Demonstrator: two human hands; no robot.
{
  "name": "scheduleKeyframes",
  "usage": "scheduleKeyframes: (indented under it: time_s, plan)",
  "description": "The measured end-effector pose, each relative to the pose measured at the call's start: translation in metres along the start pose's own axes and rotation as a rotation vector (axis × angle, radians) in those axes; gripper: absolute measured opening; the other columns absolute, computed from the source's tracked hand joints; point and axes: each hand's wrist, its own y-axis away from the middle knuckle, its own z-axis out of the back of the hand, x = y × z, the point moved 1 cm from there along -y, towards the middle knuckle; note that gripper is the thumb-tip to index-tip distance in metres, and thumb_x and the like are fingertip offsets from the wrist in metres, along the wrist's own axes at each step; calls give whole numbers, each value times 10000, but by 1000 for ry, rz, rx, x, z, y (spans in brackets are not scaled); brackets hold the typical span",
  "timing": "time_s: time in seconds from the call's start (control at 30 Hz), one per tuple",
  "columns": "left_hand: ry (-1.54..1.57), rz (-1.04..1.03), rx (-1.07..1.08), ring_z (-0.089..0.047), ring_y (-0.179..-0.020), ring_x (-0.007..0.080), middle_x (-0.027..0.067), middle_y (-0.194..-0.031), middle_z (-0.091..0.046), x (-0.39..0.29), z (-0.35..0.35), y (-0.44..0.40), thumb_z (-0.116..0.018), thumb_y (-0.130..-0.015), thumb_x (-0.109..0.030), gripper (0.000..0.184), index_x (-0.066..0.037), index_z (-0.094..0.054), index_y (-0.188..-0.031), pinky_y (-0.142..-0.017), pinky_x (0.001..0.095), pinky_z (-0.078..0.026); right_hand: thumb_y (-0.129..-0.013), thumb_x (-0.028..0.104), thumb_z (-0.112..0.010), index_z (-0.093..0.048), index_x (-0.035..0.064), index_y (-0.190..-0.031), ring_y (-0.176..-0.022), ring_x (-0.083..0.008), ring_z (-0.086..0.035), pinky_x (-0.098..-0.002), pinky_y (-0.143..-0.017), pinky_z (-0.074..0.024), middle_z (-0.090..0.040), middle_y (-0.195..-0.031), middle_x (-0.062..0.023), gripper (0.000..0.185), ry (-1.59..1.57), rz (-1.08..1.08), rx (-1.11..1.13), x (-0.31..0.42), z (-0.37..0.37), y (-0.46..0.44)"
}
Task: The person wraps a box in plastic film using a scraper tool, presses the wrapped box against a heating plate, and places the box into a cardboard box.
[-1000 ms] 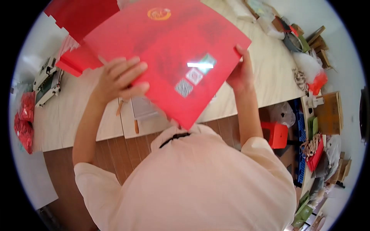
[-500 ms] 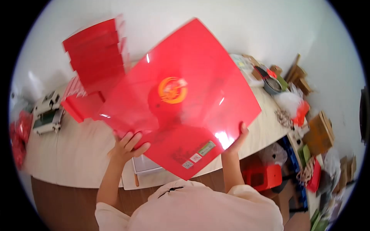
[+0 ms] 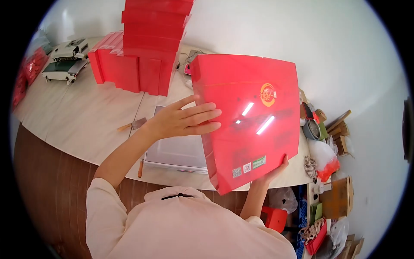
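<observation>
A glossy red gift box [image 3: 246, 142] is raised above the table, its broad face turned toward me and its left side panel showing. The face bears a round gold emblem and several small labels near the lower edge; its shine looks like clear film. My right hand [image 3: 278, 169] grips the lower right edge, its fingers partly hidden behind the box. With fingers stretched out, my left hand [image 3: 185, 118] lies against the box's left edge. Under my left forearm sits a grey flat-topped device [image 3: 177, 153]. A wooden-handled blade [image 3: 133, 124] lies left of it.
Red boxes [image 3: 153, 47] are stacked tall at the back, beside upright ones [image 3: 114, 64]. A white machine [image 3: 67, 62] stands far left. At right are a grey pot [image 3: 311, 129], plastic bags [image 3: 322, 153] and a cardboard box [image 3: 337, 198]. A red stool [image 3: 274, 219] is below the table.
The box has turned from a tilted diamond to nearly upright and shifted right, exposing its side panel. My left hand has moved up from the lower edge to the left edge. My view has shifted.
</observation>
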Motion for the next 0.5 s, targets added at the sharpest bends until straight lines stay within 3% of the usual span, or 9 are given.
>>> scheduleKeyframes:
  time_s: [0.17,0.23,0.27,0.33,0.37,0.4,0.43,0.47,0.5]
  plan:
    - [36,123,136,-382,-1317,174,-9,-1424,-395,-17,-12,20,-583,-846,-69,611,-208,-341,-1390,-1112,405,-308,-884,424,-482,-414,25,-1313,-1171,-266,-488,-402,-955,-416,-490,-1287,-110,591,126,206,-71,22,-43,1]
    - [345,558,249,-346,-1350,197,25,-1457,-363,-31,-20,32,-567,-902,-156,615,-183,-272,-1441,-1121,416,-261,-866,408,-519,-383,21,-1347,-1188,-280,-479,-413,-979,-413,-481,-1303,-125,632,170,300,35,33,-63,-6]
    - [359,555,261,-346,-1350,197,25,-1457,-363,-47,-22,34,-567,-902,-156,615,-183,-272,-1441,-1121,416,-261,-850,370,-563,-374,15,-1352,-1192,-277,-475,-415,-989,-410,-478,-1302,-135,643,171,312,128,37,-62,-16]
    - [1334,1192,63,-356,-1343,276,115,-1470,-342,-83,-30,30,-456,-974,-352,624,-143,-167,-1486,-1114,455,-239,-804,269,-656,-357,-9,-1357,-1195,-270,-468,-410,-1011,-394,-476,-1293,-154,688,356,438,262,40,-71,-19]
    - [1562,1288,60,-322,-1359,284,129,-1509,-259,-92,-23,20,-340,-917,-630,813,-153,-41,-1503,-1103,460,-255,-773,207,-704,-348,-27,-1357,-1193,-266,-466,-403,-1022,-383,-477,-1285,-163,722,542,551,303,39,-86,-11]
    - [1571,1300,77,-322,-1359,284,129,-1509,-259,-95,-18,12,-340,-917,-630,813,-153,-41,-1503,-1103,460,-255,-731,347,-769,-373,-23,-1328,-1081,-267,-529,-406,-906,-467,-491,-1225,-136,806,902,821,215,29,-93,-4]
    - [1848,1386,-105,-295,-1373,289,145,-1513,-241,-95,-15,5,-295,-877,-701,877,-147,-30,-1503,-1110,445,-238,-643,412,-818,-390,-22,-1300,-1069,-243,-530,-371,-848,-488,-484,-1231,-129,897,1056,894,398,20,-102,8]
    - [2115,1459,-312,-268,-1386,294,161,-1516,-222,-93,-10,3,-250,-838,-771,944,-141,-18,-1503,-1117,430,-221,-555,387,-850,-408,-20,-1271,-988,-240,-577,-350,-806,-499,-536,-1136,-133,935,1258,998,549,6,-104,16]
    - [2212,1461,-415,-284,-1378,291,136,-1518,-224,-86,0,3,-205,-775,-840,1023,-137,-52,-1502,-1114,444,-240,-529,323,-833,-459,-17,-1227,-946,-271,-608,-357,-801,-500,-582,-1091,-155,862,1281,960,758,-5,-113,26]
